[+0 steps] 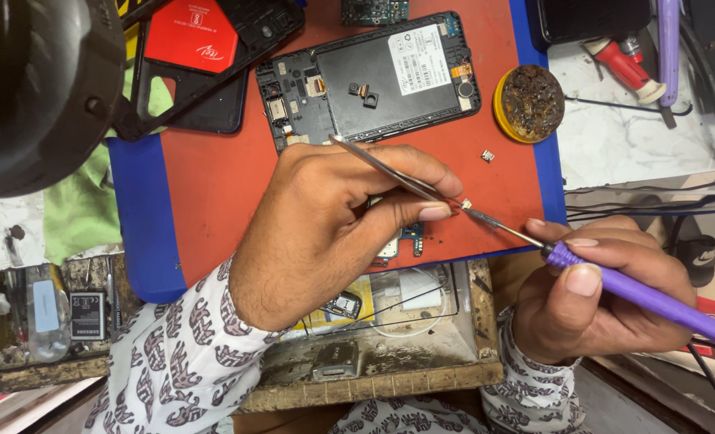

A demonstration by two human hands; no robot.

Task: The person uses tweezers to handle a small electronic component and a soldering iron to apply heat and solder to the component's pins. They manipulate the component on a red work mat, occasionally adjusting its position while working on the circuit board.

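between our hands, left hand [325, 233] pinches tweezers [390, 173] on a small part [467, 204]; right hand [606, 293] grips the soldering iron [647, 297] touching it; we judge soldering underway, needing steadiness

Single head-worn view, looking steeply down, close over the red work mat [237, 185] (hands fill the foreground)

The left hand [333, 233] hides most of the small circuit board [402, 239]; the soldering iron [647, 297] runs off-frame

Two hands [325, 217], one tweezers [390, 170], one soldering iron [631, 291], perhaps two phones [373, 76].
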